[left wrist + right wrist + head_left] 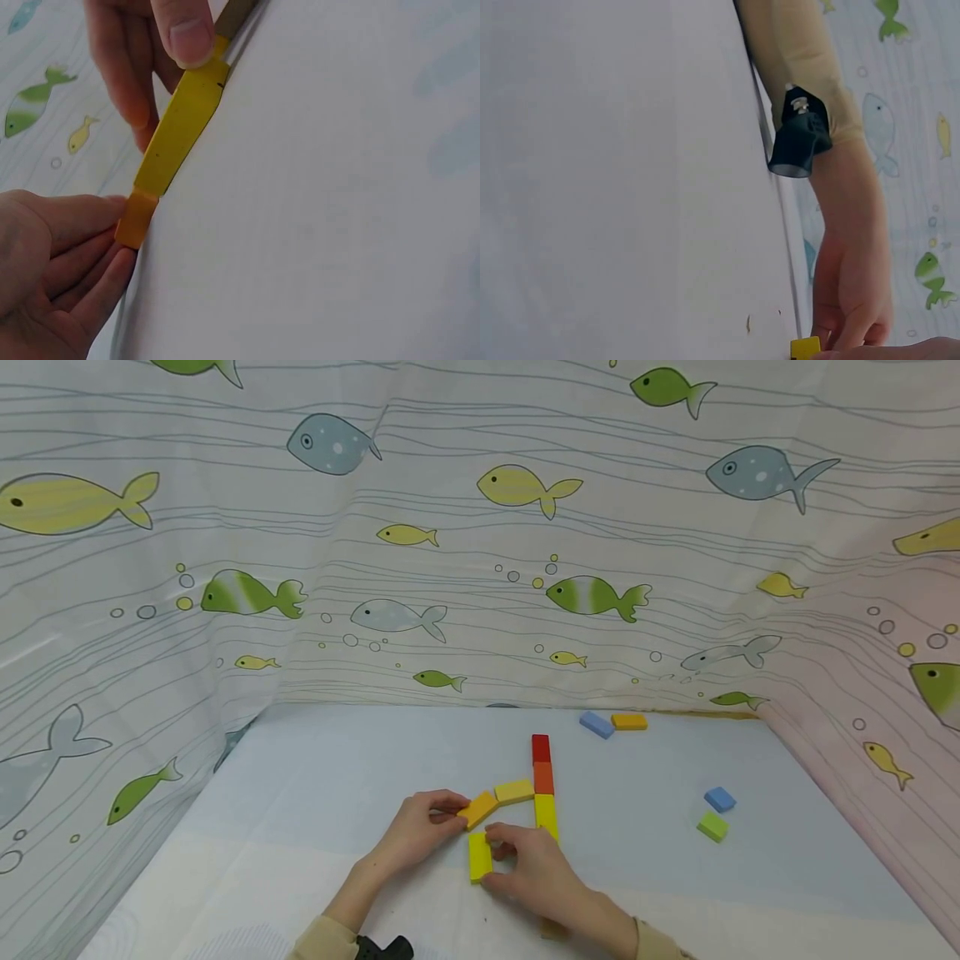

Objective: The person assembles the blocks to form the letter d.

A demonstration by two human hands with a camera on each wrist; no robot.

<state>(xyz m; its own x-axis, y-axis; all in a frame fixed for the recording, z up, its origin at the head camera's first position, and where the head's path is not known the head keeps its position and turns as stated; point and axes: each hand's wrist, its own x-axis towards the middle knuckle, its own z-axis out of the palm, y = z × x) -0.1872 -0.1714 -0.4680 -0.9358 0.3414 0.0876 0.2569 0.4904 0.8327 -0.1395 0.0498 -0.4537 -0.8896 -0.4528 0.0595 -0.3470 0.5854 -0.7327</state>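
Note:
My left hand (426, 827) pinches an orange block (478, 810), which also shows in the left wrist view between thumb and fingers. A yellow block (480, 858) is held between the thumb and fingers of my right hand (536, 870), just in front of the orange one. From the orange block's far end, a pale orange block (514, 792) reaches to a straight row. That row has a red block (541, 748), an orange-red block (543, 778) and another yellow block (546, 814). My right hand and forearm hide part of the row; a brown block (553, 930) shows beyond the wrist.
A blue block (597, 724) and an orange block (629, 722) lie near the table's back edge. Over on the right are another blue block (720, 799) and a green block (712, 827). A fish-patterned curtain (465, 560) surrounds the white table (322, 760).

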